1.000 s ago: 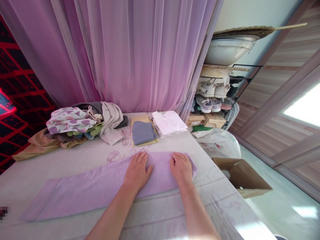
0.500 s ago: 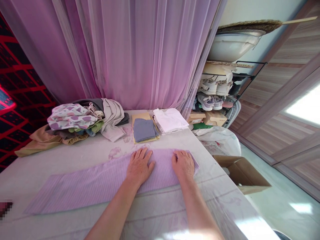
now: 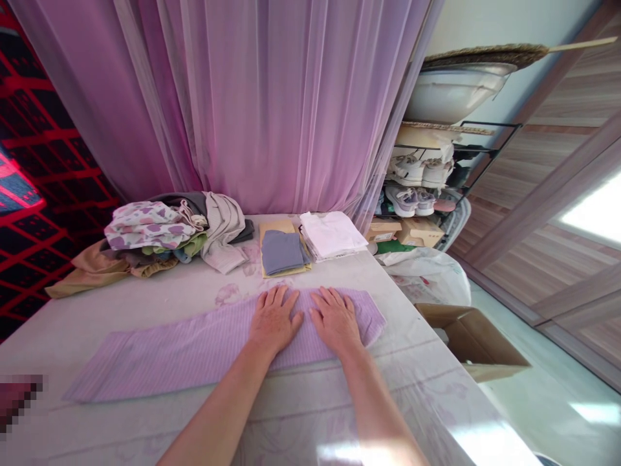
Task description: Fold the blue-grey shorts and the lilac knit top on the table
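A long lilac ribbed garment, which looks like folded trousers (image 3: pixel 184 356), lies flat across the table (image 3: pixel 291 414). My left hand (image 3: pixel 275 323) rests on it right of its middle, palm down with fingers spread. Close beside it, my right hand (image 3: pixel 336 318) presses flat on the same cloth, fingers stretched out. Neither hand grips the fabric. The garment's right end sticks out past my right hand and is slightly rumpled. What lies under my palms is hidden.
At the back left is a heap of mixed clothes (image 3: pixel 155 226). Folded grey-blue cloth (image 3: pixel 282 251) and a white folded stack (image 3: pixel 334 234) lie at the back. Right of the table are a shoe rack (image 3: pixel 417 175) and an open cardboard box (image 3: pixel 475 336). A purple curtain (image 3: pixel 272 103) hangs behind.
My right hand has slid left along the lilac cloth, closer to my left hand, and its fingers have spread. My left hand stays in nearly the same place. The view has shifted slightly.
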Demonstrator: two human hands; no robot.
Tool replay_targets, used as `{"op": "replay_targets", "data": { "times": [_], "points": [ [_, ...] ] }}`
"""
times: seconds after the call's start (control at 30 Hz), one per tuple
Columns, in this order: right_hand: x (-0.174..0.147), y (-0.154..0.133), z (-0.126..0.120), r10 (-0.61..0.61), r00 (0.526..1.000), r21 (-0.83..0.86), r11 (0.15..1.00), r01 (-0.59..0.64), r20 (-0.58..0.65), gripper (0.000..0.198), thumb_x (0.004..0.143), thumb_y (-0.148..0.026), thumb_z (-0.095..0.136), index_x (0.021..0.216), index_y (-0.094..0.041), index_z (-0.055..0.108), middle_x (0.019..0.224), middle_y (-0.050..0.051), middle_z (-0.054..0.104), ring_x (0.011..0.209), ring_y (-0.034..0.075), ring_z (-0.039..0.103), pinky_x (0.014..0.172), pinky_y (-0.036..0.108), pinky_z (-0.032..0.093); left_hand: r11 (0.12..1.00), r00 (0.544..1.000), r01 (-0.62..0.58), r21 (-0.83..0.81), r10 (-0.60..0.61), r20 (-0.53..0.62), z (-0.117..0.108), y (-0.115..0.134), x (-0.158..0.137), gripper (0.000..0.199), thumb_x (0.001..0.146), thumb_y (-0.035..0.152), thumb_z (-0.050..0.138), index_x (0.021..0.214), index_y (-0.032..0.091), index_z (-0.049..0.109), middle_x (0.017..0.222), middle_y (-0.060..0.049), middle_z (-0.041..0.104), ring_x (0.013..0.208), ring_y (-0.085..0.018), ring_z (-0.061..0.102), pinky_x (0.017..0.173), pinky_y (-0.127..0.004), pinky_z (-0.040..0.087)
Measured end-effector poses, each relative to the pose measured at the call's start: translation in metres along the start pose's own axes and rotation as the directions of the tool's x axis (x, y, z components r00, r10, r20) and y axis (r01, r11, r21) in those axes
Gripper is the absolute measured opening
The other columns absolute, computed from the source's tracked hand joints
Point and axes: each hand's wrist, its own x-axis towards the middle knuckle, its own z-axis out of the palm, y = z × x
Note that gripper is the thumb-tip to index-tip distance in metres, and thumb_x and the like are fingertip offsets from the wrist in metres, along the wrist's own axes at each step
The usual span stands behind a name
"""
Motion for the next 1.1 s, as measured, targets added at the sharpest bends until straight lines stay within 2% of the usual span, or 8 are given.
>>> {"op": "replay_targets", "data": {
  "times": [0.17, 0.37, 0.93, 1.1],
  "points": [
    [-0.0008, -0.0012, -0.0008, 0.028, 0.999, -0.01, 1.0, -0.028, 0.022, 0.042, 0.098, -0.035, 0.038, 0.136, -0.027, 0.054, 0.149, 0.006, 0.046, 0.138, 0.024, 0.036, 0.112, 0.049, 0.022, 1.0, 1.0, 0.01, -0.002, -0.01, -0.003, 0.0004, 0.0013, 0.0004, 0.049, 0.091, 0.044, 0.047, 0.137, 0.027, 0.051, 0.147, -0.008, 0.047, 0.136, -0.028, 0.038, 0.113, -0.049, 0.027],
    [-0.0026, -0.0008, -0.0006, 0.152, 0.988, -0.06, 0.987, -0.151, 0.014, 0.05, 0.097, -0.043, 0.038, 0.141, -0.022, 0.049, 0.151, 0.012, 0.041, 0.14, 0.028, 0.032, 0.112, 0.052, 0.021, 1.0, 1.0, 0.023, -0.007, -0.023, 0.011, -0.0033, 0.0023, 0.0002, 0.051, 0.091, 0.043, 0.047, 0.138, 0.023, 0.049, 0.147, -0.009, 0.048, 0.137, -0.028, 0.038, 0.114, -0.049, 0.027],
    [-0.0025, 0.0017, 0.0006, 0.144, 0.99, -0.017, 0.989, -0.144, -0.012, 0.048, 0.097, -0.039, 0.037, 0.14, -0.021, 0.051, 0.15, 0.011, 0.043, 0.139, 0.028, 0.033, 0.112, 0.052, 0.021, 1.0, 1.0, -0.009, 0.013, 0.009, -0.023, -0.0049, 0.0002, -0.0025, 0.046, 0.092, 0.039, 0.047, 0.135, 0.022, 0.053, 0.145, -0.008, 0.05, 0.136, -0.027, 0.04, 0.114, -0.048, 0.029],
    [-0.0012, 0.0003, -0.0067, 0.118, 0.993, 0.029, 0.993, -0.118, -0.01, 0.048, 0.097, -0.031, 0.036, 0.141, -0.02, 0.048, 0.153, 0.009, 0.039, 0.14, 0.025, 0.033, 0.113, 0.048, 0.021, 1.0, 1.0, -0.003, 0.021, 0.004, -0.008, -0.0076, 0.0013, -0.0013, 0.046, 0.092, 0.038, 0.047, 0.135, 0.023, 0.052, 0.145, -0.008, 0.05, 0.136, -0.028, 0.04, 0.114, -0.049, 0.029]
  ]
}}
